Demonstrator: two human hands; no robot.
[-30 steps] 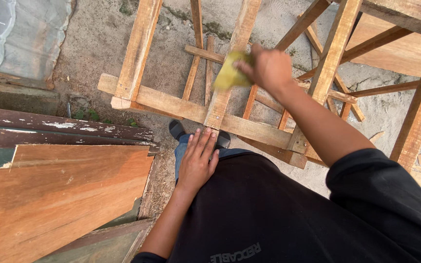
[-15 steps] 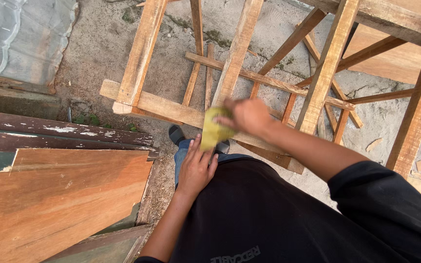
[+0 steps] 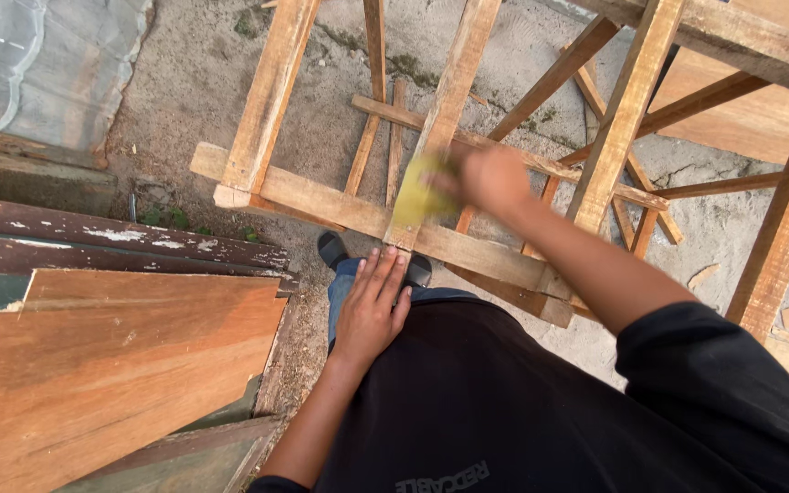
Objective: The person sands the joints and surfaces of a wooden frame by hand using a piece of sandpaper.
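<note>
My right hand [image 3: 493,178] grips a yellow sheet of sandpaper [image 3: 417,194] and presses it on the middle slat [image 3: 456,82] of a bare wooden frame [image 3: 340,208] in front of me. The hand and the sheet are blurred by motion. My left hand [image 3: 372,306] lies flat with fingers spread, just below the frame's near crossbar, fingertips touching the end of the slat. Black shoes [image 3: 331,246] and blue trousers show beneath it.
Reddish wooden boards [image 3: 111,365] and dark painted planks [image 3: 93,242] lie at the left. A grey corrugated sheet [image 3: 38,73] fills the top left corner. More frame legs and braces [image 3: 623,119] stand at the right over the concrete ground [image 3: 194,100].
My right hand with the sandpaper slid down the slat toward me, then back up along it. My left hand stayed in place.
</note>
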